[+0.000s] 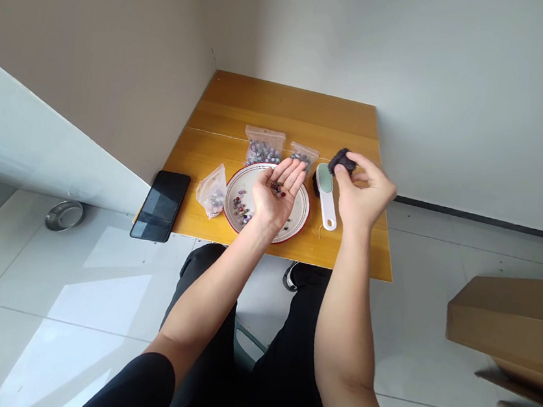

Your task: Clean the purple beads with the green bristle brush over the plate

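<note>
My left hand (pixel 276 197) lies palm up over a white plate with a red rim (pixel 300 222), cupping several dark and red beads (pixel 277 188). More beads (pixel 242 210) lie on the plate beneath it. My right hand (pixel 364 194) pinches a dark fuzzy lump (pixel 342 162) between thumb and fingers, just above a white-handled brush with a green pad (pixel 327 197). Behind the plate stand a clear zip bag of mixed beads (pixel 263 150) and a smaller bag (pixel 303 157). A third, crumpled bag (pixel 213 191) lies to the plate's left.
The plate and bags sit on a small wooden table (pixel 282 110) set in a wall corner. A black phone (pixel 160 206) overhangs its left edge. A steel bowl (pixel 65 216) rests on the tiled floor at left, and a cardboard box (pixel 513 322) stands at right.
</note>
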Demonstrator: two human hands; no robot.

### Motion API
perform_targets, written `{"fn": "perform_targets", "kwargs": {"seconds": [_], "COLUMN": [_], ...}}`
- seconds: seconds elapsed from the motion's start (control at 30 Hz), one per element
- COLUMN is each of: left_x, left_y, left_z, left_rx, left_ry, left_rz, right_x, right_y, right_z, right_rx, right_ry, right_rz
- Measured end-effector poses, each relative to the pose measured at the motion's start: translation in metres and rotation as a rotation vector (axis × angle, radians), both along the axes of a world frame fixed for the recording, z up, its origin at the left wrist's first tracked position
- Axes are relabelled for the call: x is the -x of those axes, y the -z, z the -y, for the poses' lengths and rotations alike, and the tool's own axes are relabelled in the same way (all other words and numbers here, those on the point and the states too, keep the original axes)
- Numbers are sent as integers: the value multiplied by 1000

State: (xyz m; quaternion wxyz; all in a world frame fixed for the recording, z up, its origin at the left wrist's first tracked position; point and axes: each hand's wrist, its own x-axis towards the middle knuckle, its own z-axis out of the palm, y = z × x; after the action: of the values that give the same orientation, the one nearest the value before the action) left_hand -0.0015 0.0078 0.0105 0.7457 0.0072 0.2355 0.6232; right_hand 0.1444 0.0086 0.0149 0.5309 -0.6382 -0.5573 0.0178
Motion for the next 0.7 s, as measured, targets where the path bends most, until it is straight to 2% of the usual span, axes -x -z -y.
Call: {"fn": "perform_targets", "kwargs": {"seconds": [0.17,0.3,0.43,0.53,0.63,0.7], "left_x": [0,4,7,11,22,36], "left_y": [-3,-6,-13,-24,-39,-52], "left_z": [1,0,2,5,6,7], "left_rx": [33,44,67,58,8,-40], "left_ry": [37,28,17,25,8,-31], "left_rz": [-38,-42,-44,-39,-40,-48], "right_x": [-32,-44,-43,-33,-12,10], "right_y": [18,25,23,16,4,-3], "right_z": [-7,-7,-4,-3,0,3], "right_rx": [96,204,290,159,38,26], "right_ry": [327,394,348,297,131,-27], "right_rz": [53,26,-3,41,72,78]}}
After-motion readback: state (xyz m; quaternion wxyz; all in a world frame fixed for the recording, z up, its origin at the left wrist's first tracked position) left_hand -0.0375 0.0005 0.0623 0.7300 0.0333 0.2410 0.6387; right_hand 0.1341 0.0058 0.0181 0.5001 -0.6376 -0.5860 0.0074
